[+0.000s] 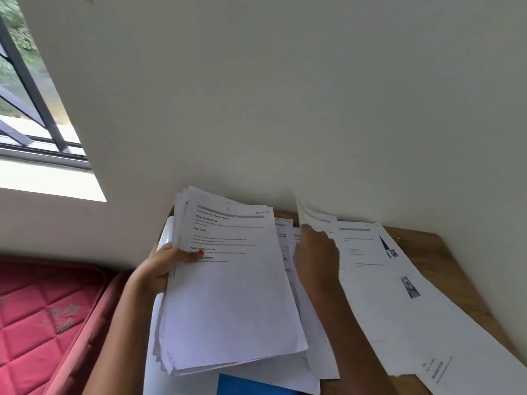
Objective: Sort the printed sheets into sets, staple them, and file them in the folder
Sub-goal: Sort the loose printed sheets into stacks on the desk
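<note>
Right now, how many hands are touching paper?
2. The left hand grips the stack by its left edge. The right hand pinches a lifted sheet near the back of the table. Neither is hidden.

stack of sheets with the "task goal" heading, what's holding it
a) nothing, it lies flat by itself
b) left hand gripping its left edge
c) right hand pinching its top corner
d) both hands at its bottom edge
B: the left hand grips the stack of sheets at its left edge with the thumb on top, while the right hand is off to the side, lifting a single sheet near the wall.
</note>
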`<move>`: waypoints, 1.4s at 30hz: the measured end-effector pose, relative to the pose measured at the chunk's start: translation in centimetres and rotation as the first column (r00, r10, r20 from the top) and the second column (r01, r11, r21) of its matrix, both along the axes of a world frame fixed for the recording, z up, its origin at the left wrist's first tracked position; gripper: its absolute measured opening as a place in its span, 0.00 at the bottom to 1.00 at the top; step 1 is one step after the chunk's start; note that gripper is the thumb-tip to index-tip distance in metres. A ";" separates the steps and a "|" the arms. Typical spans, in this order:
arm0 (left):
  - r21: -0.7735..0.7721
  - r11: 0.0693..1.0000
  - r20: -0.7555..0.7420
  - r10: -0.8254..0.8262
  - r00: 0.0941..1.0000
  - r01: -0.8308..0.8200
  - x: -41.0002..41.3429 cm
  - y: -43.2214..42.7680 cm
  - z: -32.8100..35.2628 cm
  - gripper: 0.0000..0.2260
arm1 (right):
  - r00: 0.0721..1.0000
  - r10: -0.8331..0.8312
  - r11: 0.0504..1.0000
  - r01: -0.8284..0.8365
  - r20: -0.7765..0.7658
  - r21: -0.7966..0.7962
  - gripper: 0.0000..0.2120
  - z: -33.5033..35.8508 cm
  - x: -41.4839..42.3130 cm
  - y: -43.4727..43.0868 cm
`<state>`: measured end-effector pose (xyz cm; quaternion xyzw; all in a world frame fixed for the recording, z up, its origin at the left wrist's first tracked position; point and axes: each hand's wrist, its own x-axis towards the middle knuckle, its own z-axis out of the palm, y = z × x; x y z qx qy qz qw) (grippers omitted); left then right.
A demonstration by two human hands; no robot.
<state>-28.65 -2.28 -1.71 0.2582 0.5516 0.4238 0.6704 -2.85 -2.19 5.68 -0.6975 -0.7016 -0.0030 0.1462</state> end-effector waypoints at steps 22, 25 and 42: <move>-0.027 0.999 -0.047 -0.039 0.998 0.038 3.9 0.4 -0.6 0.12 | 0.951 -0.214 0.972 0.183 -0.222 -0.151 0.19 -6.1 5.3 0.7; 0.013 0.998 -0.044 -0.064 0.997 0.064 4.4 1.1 0.1 0.12 | 0.983 -0.181 0.924 0.179 0.025 -0.337 0.23 -7.3 7.7 0.5; -0.074 0.992 -0.084 -0.111 0.990 0.105 5.6 1.3 -0.9 0.20 | 0.981 0.027 0.964 -0.077 0.194 0.253 0.19 -0.6 -2.8 0.0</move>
